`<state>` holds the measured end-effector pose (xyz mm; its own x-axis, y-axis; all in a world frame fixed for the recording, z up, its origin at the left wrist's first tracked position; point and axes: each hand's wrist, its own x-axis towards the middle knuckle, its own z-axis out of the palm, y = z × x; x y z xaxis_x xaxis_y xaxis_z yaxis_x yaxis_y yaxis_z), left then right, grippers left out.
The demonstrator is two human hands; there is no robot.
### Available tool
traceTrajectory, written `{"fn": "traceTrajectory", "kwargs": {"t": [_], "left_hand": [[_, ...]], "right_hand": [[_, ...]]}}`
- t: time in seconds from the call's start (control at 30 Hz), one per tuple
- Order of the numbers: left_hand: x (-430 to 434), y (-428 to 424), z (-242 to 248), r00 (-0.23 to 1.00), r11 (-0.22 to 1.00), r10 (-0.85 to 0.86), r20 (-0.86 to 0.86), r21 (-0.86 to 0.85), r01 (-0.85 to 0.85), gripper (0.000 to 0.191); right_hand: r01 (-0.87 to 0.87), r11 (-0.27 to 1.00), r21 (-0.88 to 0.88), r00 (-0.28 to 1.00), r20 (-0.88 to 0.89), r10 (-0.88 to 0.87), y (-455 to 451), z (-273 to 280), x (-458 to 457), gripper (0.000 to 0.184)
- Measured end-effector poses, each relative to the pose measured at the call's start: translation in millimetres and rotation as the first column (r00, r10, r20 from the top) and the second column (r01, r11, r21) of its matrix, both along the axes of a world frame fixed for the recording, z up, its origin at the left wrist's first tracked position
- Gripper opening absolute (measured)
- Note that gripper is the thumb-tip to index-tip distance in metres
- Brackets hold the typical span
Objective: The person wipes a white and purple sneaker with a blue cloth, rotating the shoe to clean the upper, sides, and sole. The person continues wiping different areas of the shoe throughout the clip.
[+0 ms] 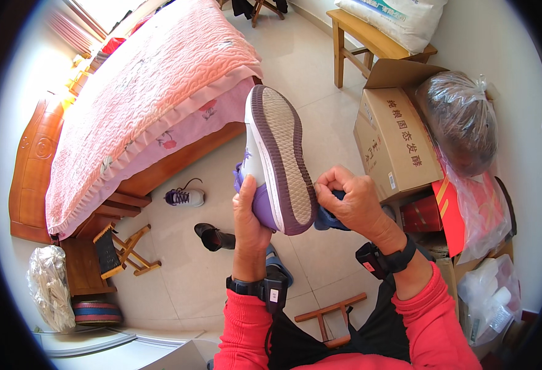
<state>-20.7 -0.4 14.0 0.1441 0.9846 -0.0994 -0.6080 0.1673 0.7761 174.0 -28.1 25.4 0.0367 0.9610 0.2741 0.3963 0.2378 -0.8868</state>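
My left hand [251,212] grips a white and purple sneaker [261,189] around its heel, thumb along the side. The shoe is raised with the toe pointing away from me. Its sole [284,152], a pale textured middle with a dark purple ribbed border, is turned up to view. My right hand [347,199] is at the sole's right edge near the heel, thumb and forefinger pinched together; whether something tiny is between them is hidden. Behind that hand a dark blue item [328,218] is partly covered, so its kind is unclear.
On the floor lie another sneaker [185,197] and a dark ankle boot [213,237]. A folding stool [130,254] stands left, near the bed [160,74]. To the right are a cardboard carton [393,138], plastic bags [490,296] and a wooden stool [338,55]. A blue slipper [285,273] shows below.
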Motion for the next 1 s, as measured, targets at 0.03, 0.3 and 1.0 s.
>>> {"fn": "traceTrajectory", "kwargs": {"t": [0.03,0.3,1.0], "left_hand": [[-0.1,0.0,0.2,1.000,1.000,-0.005,0.027,0.000,0.005,0.056],[0.4,0.8,4.7,0.985,0.999,0.008,0.173,-0.039,-0.001,0.053],[-6.1,6.9,-6.0,0.818,0.984,-0.073,0.570,-0.092,0.152,0.050]], "right_hand": [[0.026,1.000,-0.004,1.000,-0.003,-0.026,1.1,-1.8,0.8,0.012],[0.369,0.929,-0.029,0.853,0.408,-0.326,11.2,-17.4,10.0,0.017],[0.325,0.942,-0.090,0.945,-0.018,-0.328,13.2,-8.7,13.6,0.025]]}}
